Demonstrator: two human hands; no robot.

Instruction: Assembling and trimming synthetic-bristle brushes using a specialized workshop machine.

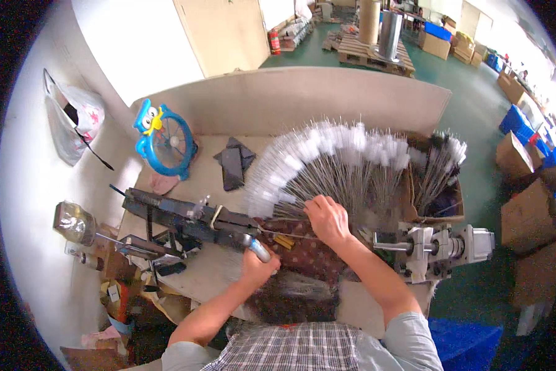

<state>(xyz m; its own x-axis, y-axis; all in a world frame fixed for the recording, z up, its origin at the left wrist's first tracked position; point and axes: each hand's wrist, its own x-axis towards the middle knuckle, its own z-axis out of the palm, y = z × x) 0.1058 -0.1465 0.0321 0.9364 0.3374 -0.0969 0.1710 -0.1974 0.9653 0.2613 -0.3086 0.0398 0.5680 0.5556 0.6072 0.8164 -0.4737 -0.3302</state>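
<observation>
Warehouse floor lies beyond your desk (210, 154), where wire brushes (340, 167) fan outward, white tufted tips away from you, stems converging near your right hand (327, 219), whose fingers press flat on them. Your left hand (258, 263) clamps a metal handle (256, 247).

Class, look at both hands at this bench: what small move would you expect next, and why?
Probably the right hand draws one thin wire from the fanned pile of white-tipped wire brushes toward the black bench machine, since it rests on their stems while the left hand grips the machine's silver lever.
</observation>
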